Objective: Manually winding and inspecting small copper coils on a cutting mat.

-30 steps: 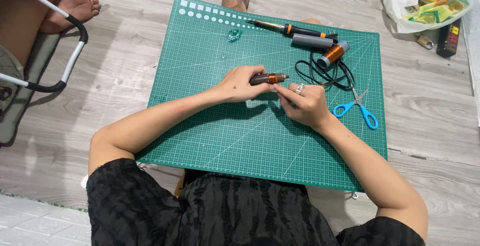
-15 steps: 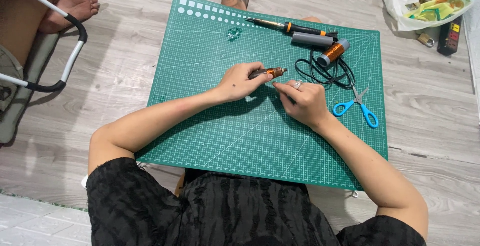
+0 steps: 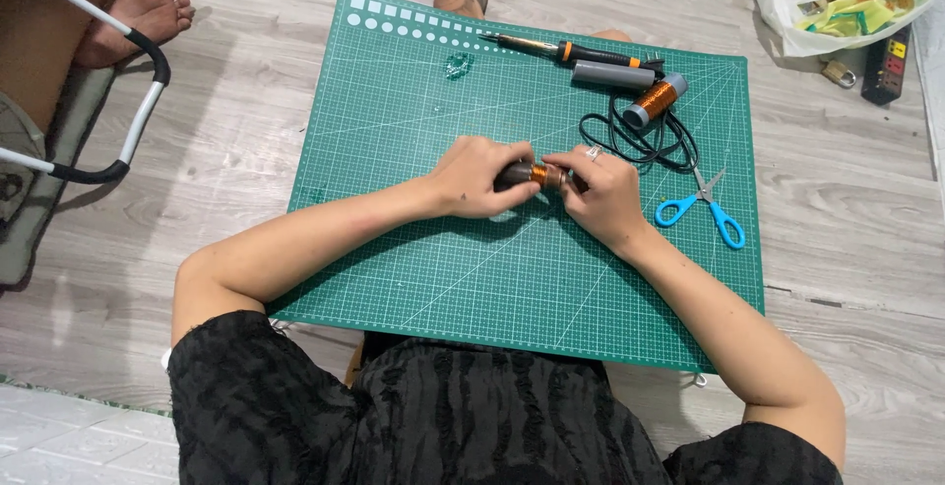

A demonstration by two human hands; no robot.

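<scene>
My left hand (image 3: 477,178) wraps round the dark tube (image 3: 514,176) and my right hand (image 3: 602,190) pinches its end, right by the shiny copper wire (image 3: 538,173); it sits just above the middle of the green mat (image 3: 413,249). I think I should hold it steady and pack each turn snug; the scissors (image 3: 704,207) lie near on my right.

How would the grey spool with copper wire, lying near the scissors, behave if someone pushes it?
The grey spool is a cylinder lying on its side on the flat green cutting mat, so it would probably roll easily. The dense copper winding suggests it is rather heavy for its size. The black cable lying against it may stop the roll.
</scene>
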